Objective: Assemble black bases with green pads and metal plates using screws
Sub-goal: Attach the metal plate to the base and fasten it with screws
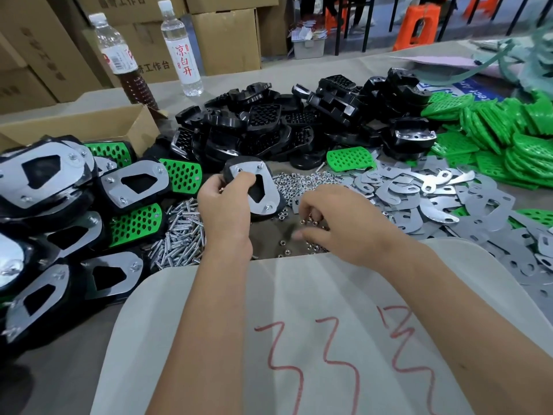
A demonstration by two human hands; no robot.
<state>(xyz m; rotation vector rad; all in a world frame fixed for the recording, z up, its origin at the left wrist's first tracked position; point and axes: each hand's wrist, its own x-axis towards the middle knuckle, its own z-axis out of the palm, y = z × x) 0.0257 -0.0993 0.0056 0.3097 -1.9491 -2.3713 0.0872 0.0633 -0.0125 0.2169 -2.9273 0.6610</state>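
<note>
While left grip (227, 202) around base (254, 190)

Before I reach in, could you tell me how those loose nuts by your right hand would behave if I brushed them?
The nuts look small and smooth, so they would probably scatter and slide. Being flat hexagons, they likely skid rather than roll far.

Red "凉白开" on bottle (182, 52), "工作台" on cardboard box (155, 65)

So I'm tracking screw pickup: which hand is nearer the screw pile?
Left. The left hand, gripping a base, sits right beside the screw pile. The right hand is farther off, over the nuts.
</note>
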